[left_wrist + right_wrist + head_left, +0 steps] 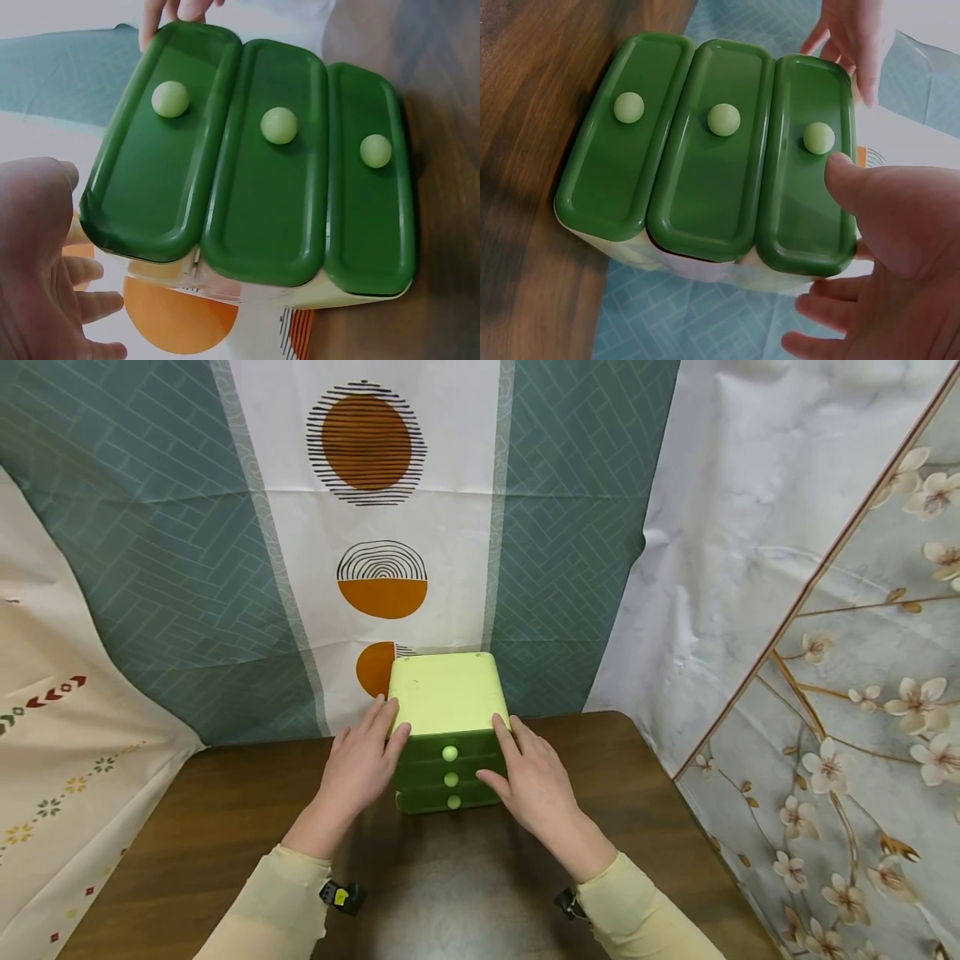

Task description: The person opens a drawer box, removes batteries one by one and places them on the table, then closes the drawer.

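Note:
A small drawer box [447,693] with a pale yellow-green top stands at the back of the table. Its three dark green drawers [705,165] are stacked one above another and closed, each with a round light green knob [279,125]. My left hand [358,770] is at the box's left side, fingers extended, fingertips right by the top's edge. On the opposite side my right hand [534,781] reaches to the front right corner with its fingers straight. In the right wrist view its thumb overlaps the top drawer's front, close to the knob.
The brown wooden table [255,827] carries the box. Behind it hangs a green and white cloth [570,568] with orange circles. A patterned cream cloth [60,760] hangs at the left, and a floral one [847,760] at the right.

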Demonstrator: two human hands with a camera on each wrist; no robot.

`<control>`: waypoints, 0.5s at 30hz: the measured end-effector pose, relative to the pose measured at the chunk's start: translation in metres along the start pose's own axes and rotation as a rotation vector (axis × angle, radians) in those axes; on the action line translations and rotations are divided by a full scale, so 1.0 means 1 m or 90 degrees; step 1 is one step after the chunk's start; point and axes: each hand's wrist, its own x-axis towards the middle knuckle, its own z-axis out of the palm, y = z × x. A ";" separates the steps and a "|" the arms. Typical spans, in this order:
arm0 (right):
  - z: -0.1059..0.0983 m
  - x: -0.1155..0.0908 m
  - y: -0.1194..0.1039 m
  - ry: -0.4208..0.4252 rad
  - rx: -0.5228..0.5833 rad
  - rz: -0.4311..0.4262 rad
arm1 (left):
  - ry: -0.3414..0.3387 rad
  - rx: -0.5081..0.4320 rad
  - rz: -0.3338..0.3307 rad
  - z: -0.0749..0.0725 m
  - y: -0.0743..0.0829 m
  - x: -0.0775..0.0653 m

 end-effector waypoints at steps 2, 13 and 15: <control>-0.001 -0.001 0.000 -0.002 -0.001 0.002 | -0.001 0.005 0.004 -0.002 0.001 0.004; -0.008 -0.003 -0.004 0.009 -0.001 -0.011 | -0.052 0.030 0.006 -0.012 0.002 0.036; -0.011 -0.003 -0.006 0.012 -0.004 -0.017 | -0.060 0.029 0.001 -0.014 0.002 0.041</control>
